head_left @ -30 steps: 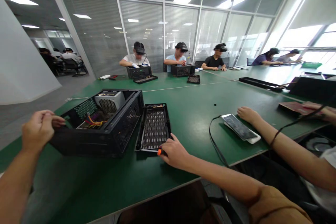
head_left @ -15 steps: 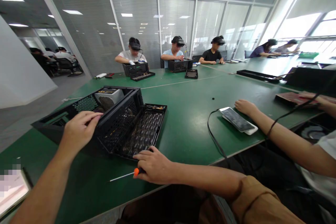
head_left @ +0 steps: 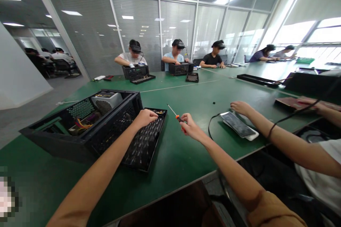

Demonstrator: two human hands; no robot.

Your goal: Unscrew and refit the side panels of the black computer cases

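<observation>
My right hand [head_left: 190, 127] grips a screwdriver [head_left: 178, 117] with an orange and black handle. It is held above the table, right of the panel, its shaft pointing away and to the left. My left hand [head_left: 145, 117] is closed, fingertips together, over the far end of a black front panel [head_left: 142, 147]. Whatever those fingertips hold, if anything, is hidden. Beside the panel, on the left, lies an open black computer case [head_left: 66, 142] with a silver power supply [head_left: 106, 102] and coloured wires [head_left: 83, 124] inside.
Right of my hands a white phone-like device [head_left: 237, 124] lies on the green table [head_left: 183, 159], with a black cable and a co-worker's hand [head_left: 242, 108] near it. A small black piece [head_left: 214, 103] lies farther back. Across the table, people work at other cases [head_left: 135, 72].
My left hand has moved right, from the case's top edge to the panel's far end. My right hand has left the panel's near end, moving away and right with the screwdriver, now pointing away.
</observation>
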